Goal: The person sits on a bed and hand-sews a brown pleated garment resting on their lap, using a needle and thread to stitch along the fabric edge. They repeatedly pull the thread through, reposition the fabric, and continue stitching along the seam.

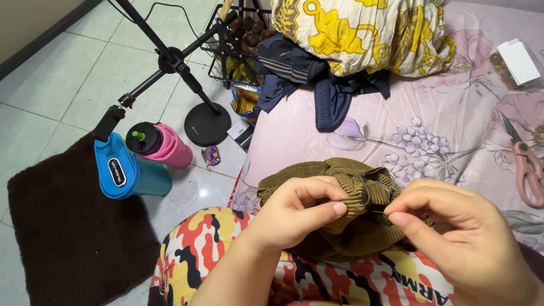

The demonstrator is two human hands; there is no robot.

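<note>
An olive-brown ribbed corduroy garment (340,198) lies bunched on the person's lap at the bed's edge, its long axis running left-right. The left hand (297,212) pinches a fold; the right hand (453,232), fingers pressed together, pinches something too small to tell.
</note>
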